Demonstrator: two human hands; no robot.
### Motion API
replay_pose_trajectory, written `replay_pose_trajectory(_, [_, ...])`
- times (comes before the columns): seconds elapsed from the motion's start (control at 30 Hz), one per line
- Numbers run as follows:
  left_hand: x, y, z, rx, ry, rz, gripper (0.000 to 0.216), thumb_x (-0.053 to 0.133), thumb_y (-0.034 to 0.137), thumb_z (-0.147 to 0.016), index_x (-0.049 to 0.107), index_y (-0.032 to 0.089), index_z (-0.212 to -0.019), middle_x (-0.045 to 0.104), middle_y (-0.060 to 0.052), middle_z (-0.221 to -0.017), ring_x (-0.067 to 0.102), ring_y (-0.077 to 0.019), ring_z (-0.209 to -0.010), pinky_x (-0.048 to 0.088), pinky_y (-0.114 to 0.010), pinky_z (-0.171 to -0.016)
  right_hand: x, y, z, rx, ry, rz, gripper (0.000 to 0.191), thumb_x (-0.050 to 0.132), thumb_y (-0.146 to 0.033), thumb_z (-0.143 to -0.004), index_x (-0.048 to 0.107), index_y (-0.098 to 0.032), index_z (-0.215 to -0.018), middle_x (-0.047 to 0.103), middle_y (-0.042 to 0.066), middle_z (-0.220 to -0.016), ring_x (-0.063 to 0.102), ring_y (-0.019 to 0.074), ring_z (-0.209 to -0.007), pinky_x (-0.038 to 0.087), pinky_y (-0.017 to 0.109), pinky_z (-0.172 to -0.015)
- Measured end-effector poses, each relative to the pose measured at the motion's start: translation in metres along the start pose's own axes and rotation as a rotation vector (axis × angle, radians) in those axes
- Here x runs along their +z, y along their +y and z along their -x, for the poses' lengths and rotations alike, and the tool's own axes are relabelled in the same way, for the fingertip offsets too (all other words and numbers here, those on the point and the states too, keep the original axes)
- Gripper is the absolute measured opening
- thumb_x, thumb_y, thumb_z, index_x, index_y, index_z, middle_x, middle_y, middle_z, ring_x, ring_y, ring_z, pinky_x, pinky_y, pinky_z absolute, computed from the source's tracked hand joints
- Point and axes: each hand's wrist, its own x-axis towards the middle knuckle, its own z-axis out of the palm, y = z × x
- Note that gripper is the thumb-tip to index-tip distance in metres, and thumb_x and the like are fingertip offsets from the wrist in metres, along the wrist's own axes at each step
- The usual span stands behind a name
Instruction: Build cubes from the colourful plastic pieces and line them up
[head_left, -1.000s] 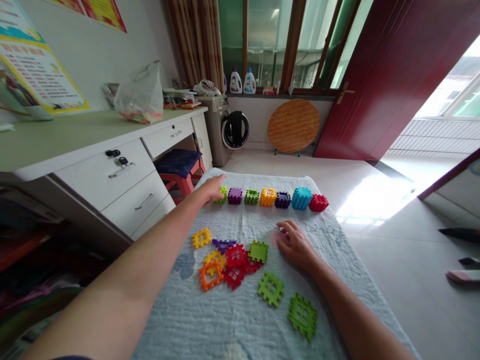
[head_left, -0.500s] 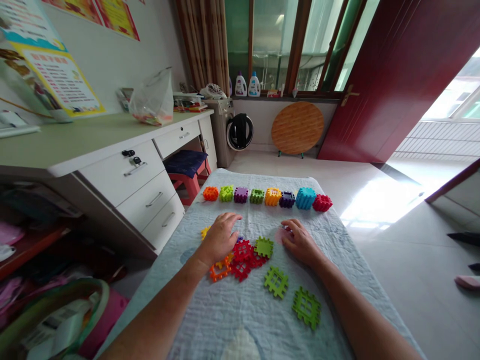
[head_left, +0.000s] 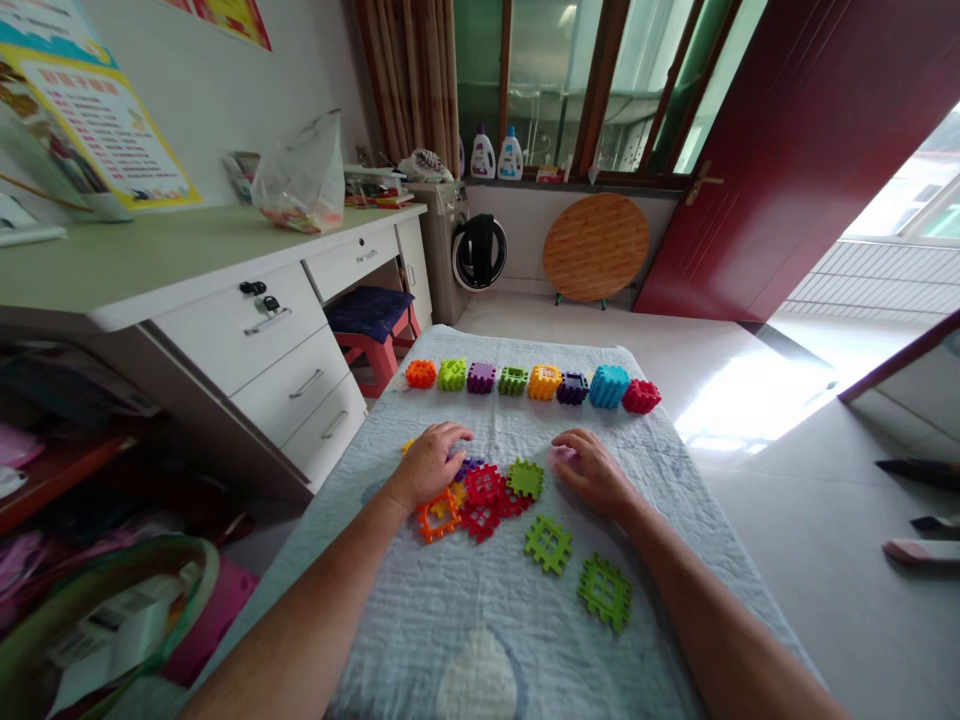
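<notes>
My left hand [head_left: 431,462] lies curled over a heap of flat plastic grid tiles [head_left: 480,495] in red, orange, yellow and purple; what its fingers grip is hidden. My right hand [head_left: 592,468] rests on the pale quilted cloth [head_left: 480,620] with fingers bent, over a pink spot, holding nothing I can make out. Three green tiles [head_left: 547,543] lie near the heap. A row of several coloured cubes [head_left: 534,381] stands along the far side of the cloth, orange at the left, red at the right.
A white desk with drawers [head_left: 247,330] stands at the left, a red stool [head_left: 371,325] under it. A washing machine [head_left: 469,250], a round wooden board [head_left: 595,248] and a dark red door [head_left: 787,150] are at the back. Tiled floor lies at the right.
My left hand drew back from the far row, leaving an orange cube at its left end, and came down on the tile heap. The right hand stayed put.
</notes>
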Motion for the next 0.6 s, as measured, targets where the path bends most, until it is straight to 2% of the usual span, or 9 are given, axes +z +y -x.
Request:
replay_pose_trajectory(0.17, [-0.001, -0.004, 0.0, -0.018, 0.009, 0.004, 0.024, 0.052, 0.016, -0.077, 0.064, 0.021, -0.098, 0.066, -0.005, -0.103, 0.059, -0.0205, -0.1, 0.044, -0.033, -0.095, 0.005, -0.027, 0.0, -0.132, -0.144, -0.019, 0.042, 0.069, -0.033, -0.072, 0.058, -0.023, -0.111, 0.059, 0.008, -0.11, 0.05, 0.0239, -0.104, 0.04, 0.041, -0.092])
replay_pose_trajectory(0.3, [-0.002, -0.008, 0.0, -0.003, 0.062, -0.012, 0.024, 0.051, 0.017, -0.078, 0.064, 0.021, -0.098, 0.066, -0.005, -0.102, 0.059, -0.0207, -0.099, 0.045, -0.034, -0.094, 0.012, -0.035, -0.001, -0.14, -0.153, -0.006, 0.02, 0.063, -0.029, -0.076, 0.064, -0.022, -0.095, 0.063, 0.006, -0.1, 0.055, 0.0217, -0.093, 0.041, 0.04, -0.089])
replay_pose_trajectory(0.37, [-0.003, -0.01, 0.0, -0.007, 0.098, -0.03, 0.024, 0.051, 0.016, -0.077, 0.064, 0.02, -0.097, 0.065, -0.006, -0.102, 0.059, -0.0207, -0.099, 0.044, -0.034, -0.095, 0.012, -0.031, -0.002, -0.077, -0.127, -0.051, 0.015, 0.055, -0.027, -0.082, 0.064, -0.021, -0.092, 0.065, 0.005, -0.091, 0.058, 0.0183, -0.083, 0.044, 0.034, -0.081])
replay_pose_trajectory(0.5, [-0.005, -0.017, -0.002, -0.049, 0.146, -0.075, 0.024, 0.051, 0.015, -0.077, 0.064, 0.019, -0.096, 0.064, -0.007, -0.103, 0.058, -0.0214, -0.101, 0.043, -0.034, -0.096, 0.008, -0.015, -0.001, 0.196, -0.022, -0.131, 0.026, 0.041, -0.029, -0.088, 0.062, -0.018, -0.098, 0.059, -0.001, -0.065, 0.052, 0.0129, -0.056, 0.041, 0.025, -0.056])
replay_pose_trajectory(0.6, [-0.005, -0.022, -0.003, -0.071, 0.153, -0.08, 0.024, 0.051, 0.014, -0.076, 0.064, 0.018, -0.095, 0.064, -0.007, -0.103, 0.057, -0.0216, -0.101, 0.043, -0.035, -0.097, 0.004, -0.005, -0.001, 0.27, 0.0, -0.045, 0.027, 0.041, -0.03, -0.088, 0.062, -0.019, -0.1, 0.057, -0.001, -0.063, 0.052, 0.0136, -0.057, 0.041, 0.026, -0.056])
